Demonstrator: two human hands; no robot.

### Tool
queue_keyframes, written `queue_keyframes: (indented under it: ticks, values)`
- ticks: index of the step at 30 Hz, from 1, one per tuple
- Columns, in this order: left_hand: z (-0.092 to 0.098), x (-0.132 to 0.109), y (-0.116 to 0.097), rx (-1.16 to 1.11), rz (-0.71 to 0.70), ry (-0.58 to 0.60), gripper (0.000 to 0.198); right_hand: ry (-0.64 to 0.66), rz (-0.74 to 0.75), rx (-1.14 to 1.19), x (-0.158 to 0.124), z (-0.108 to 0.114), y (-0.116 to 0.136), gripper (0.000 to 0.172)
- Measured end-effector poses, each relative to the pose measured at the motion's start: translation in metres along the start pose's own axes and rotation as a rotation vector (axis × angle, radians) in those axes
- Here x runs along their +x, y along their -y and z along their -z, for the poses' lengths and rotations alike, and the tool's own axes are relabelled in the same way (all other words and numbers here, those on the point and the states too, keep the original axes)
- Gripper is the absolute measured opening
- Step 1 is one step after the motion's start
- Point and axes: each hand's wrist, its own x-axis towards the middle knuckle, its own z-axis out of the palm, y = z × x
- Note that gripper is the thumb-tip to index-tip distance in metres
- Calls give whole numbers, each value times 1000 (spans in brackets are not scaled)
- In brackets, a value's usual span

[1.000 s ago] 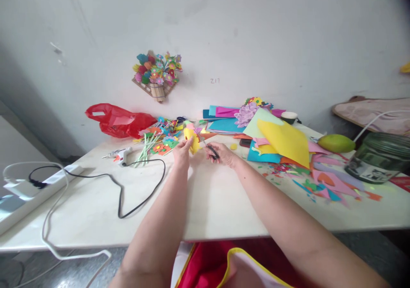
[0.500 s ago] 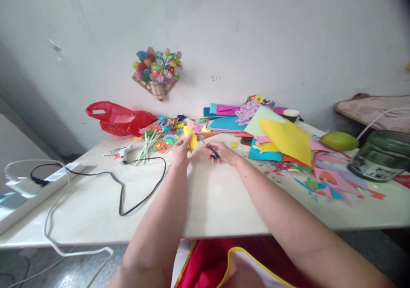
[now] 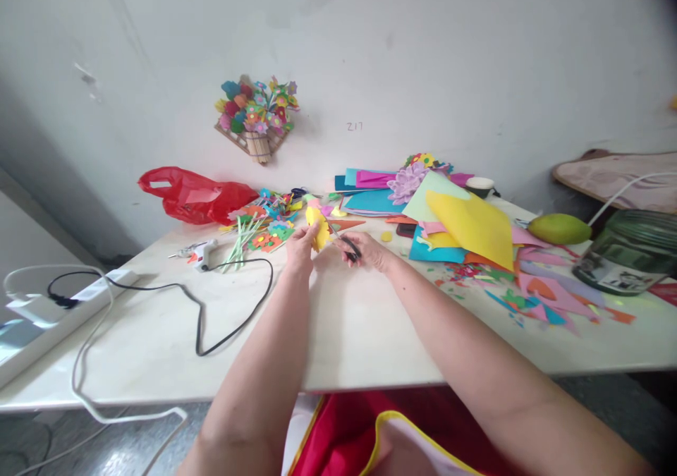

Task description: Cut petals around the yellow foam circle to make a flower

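Note:
Near the middle of the white table [image 3: 364, 328], my left hand [image 3: 300, 245] pinches a small yellow foam piece [image 3: 316, 228] with a curved, scalloped edge. My right hand [image 3: 364, 249] is wrapped round the black handles of a pair of scissors [image 3: 351, 248]. The scissor blades point up and left and meet the right edge of the yellow piece. Both hands are held above the tabletop. A small yellow disc [image 3: 386, 236] lies just right of my right hand.
Foam sheets [image 3: 470, 229] and scraps [image 3: 555, 296] lie at right, beside a glass jar [image 3: 629, 254] and a green-yellow fruit [image 3: 559, 229]. At left are a red bag [image 3: 204, 197], green stems [image 3: 240, 240], a glue gun [image 3: 205, 254] with its black cord, and a power strip [image 3: 63, 321].
The yellow piece has turned slightly in my left hand and shows more of its face. The scissors have shifted slightly against its edge. The whole view has moved a little.

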Motion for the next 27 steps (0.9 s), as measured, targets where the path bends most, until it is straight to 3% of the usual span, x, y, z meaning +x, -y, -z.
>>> queue_keyframes:
  ticks: [27]
  values:
    - [-6,-4,1,-51,1,-59,38,-16,4,78,2,-10,-2,39]
